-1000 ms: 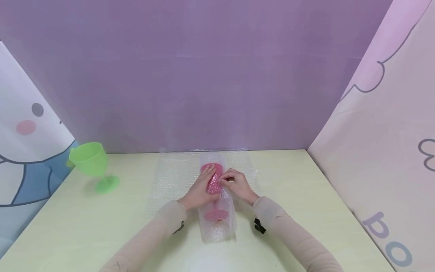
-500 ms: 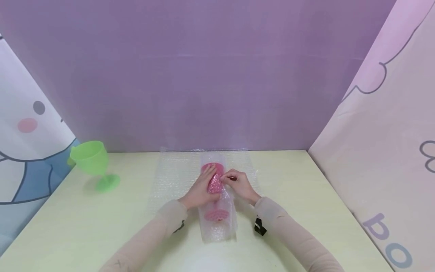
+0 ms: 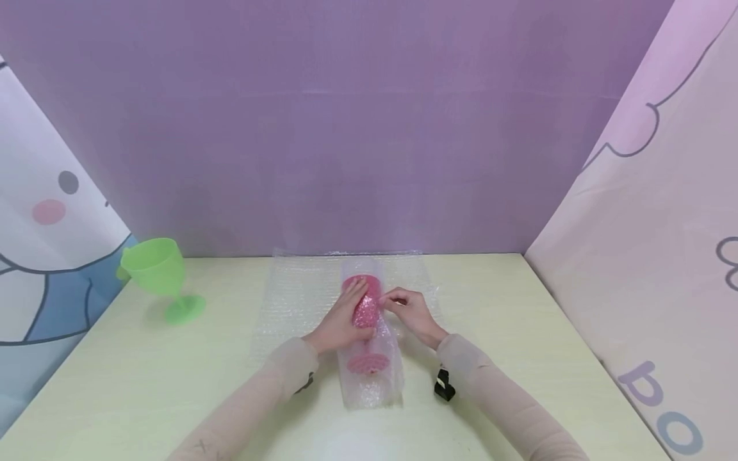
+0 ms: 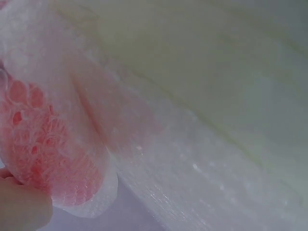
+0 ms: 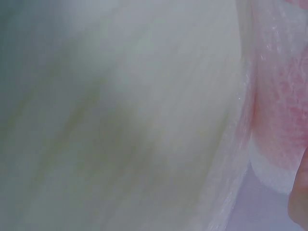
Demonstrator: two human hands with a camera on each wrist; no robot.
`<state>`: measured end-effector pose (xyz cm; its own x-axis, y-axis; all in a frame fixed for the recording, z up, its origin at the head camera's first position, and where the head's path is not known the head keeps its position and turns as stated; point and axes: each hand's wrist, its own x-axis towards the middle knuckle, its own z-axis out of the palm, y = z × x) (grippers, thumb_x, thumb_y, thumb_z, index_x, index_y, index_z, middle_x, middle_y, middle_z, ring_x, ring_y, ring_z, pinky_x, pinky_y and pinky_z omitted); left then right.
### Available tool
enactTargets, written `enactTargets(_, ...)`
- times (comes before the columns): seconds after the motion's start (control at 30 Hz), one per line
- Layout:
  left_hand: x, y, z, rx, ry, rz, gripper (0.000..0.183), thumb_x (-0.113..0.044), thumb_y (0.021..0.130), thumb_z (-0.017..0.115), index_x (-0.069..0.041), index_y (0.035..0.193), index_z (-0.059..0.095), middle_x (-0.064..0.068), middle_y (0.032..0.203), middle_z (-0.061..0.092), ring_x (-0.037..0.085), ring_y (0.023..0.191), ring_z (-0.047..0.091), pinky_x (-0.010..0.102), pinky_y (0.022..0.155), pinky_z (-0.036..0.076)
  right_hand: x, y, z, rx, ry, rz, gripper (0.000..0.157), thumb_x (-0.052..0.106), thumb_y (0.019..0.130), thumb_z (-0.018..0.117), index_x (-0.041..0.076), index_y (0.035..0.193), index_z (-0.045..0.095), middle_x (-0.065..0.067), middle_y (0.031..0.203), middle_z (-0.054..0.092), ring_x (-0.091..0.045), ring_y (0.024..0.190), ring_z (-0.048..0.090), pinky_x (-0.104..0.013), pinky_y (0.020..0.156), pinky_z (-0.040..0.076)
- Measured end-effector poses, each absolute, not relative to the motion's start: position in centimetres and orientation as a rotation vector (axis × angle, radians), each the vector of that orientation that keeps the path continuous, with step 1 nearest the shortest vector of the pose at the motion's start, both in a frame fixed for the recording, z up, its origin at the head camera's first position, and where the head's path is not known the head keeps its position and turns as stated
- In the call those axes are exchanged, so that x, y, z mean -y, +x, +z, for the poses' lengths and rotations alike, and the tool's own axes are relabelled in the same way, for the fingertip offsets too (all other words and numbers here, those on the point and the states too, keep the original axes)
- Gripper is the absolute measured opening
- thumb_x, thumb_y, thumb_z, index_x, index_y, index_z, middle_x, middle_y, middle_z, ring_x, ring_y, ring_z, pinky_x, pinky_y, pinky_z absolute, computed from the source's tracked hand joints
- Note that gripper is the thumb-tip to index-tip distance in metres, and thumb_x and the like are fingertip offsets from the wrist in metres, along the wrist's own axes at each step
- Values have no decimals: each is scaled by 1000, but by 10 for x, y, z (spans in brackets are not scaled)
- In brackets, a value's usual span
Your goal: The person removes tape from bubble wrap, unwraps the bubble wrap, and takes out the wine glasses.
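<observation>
A pink goblet (image 3: pixel 365 312) lies on its side on the table, wrapped in clear bubble wrap (image 3: pixel 371 398). Its wide foot (image 3: pixel 368 363) shows through the film at the near end. My left hand (image 3: pixel 340 322) holds the wrapped cup, fingers over its top and thumb across its near part. At the cup's right side, my right hand (image 3: pixel 414 315) pinches the edge of the wrap between thumb and forefinger. In the left wrist view the pink cup (image 4: pixel 43 149) shows through the bubbles, with a fingertip at lower left. The right wrist view has only a fingertip at its right edge.
A green goblet (image 3: pixel 155 269) stands upright at the table's back left. More bubble wrap (image 3: pixel 294 301) lies flat beneath and behind the roll, reaching the purple back wall (image 3: pixel 357 128). Printed panels (image 3: pixel 646 256) border both sides of the pale table (image 3: pixel 501 307).
My right hand has moved slightly right, with the pinched wrap edge drawn a little off the cup. The left hand stays on the goblet. The head view has shifted slightly.
</observation>
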<state>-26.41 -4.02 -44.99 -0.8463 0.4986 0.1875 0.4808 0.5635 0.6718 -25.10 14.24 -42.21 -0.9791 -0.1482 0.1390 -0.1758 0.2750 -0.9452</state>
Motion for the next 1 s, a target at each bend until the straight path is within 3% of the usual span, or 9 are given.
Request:
enactTargets(0.4,38,-261,-446,-2746,872,1170,97,-23,71,76,-9,147,17,0,155,9,20,143,0,45,115,9,-154,-263,-449,2458,262,1887,20,11,87,61,-5,97,66,-11,92,68,-6,80,60,-22,82,51)
enactTargets(0.83,37,-261,-448,-2749,907,1182,97,-22,70,76,-6,146,19,4,155,11,24,143,2,46,115,9,-163,-261,-448,2463,314,1946,20,8,88,58,-6,102,63,-18,100,65,-9,87,61,-31,89,51)
enactTargets(1.0,38,-260,-445,-2760,880,1174,95,-20,71,76,-7,146,19,3,155,12,22,143,2,45,115,10,-167,-261,-446,2460,320,1949,24,13,88,59,-7,102,62,-22,101,65,-21,93,63,-32,90,50)
